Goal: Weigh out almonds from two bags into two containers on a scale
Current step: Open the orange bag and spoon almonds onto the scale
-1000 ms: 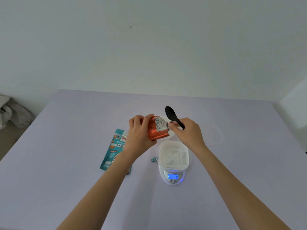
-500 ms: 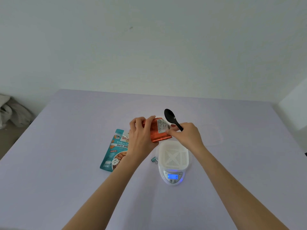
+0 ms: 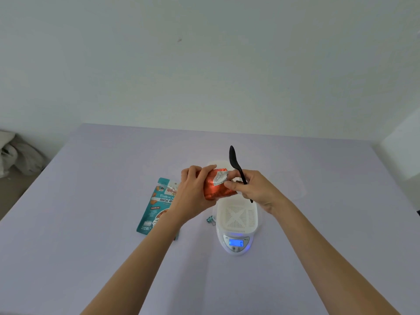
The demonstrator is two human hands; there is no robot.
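Observation:
My left hand [image 3: 193, 192] grips an orange foil almond bag [image 3: 216, 187], held tilted above the far end of a white slotted container [image 3: 236, 214]. That container sits on a white scale [image 3: 236, 243] with a lit blue display. My right hand [image 3: 254, 189] holds a black spoon [image 3: 235, 163] with its bowl pointing up and away, and its fingertips pinch the bag's mouth. A teal roasted-almond bag [image 3: 156, 205] lies flat on the table to the left, partly under my left forearm.
A small teal clip [image 3: 210, 220] lies beside the scale's left edge. A second white container [image 3: 219, 163] shows faintly behind the orange bag. The lilac table [image 3: 91, 258] ends at a wall; crumpled cloth [image 3: 16, 155] lies on the floor at far left.
The spoon has swung from leaning left to nearly upright. Both hands and the orange bag shifted slightly toward me, over the container.

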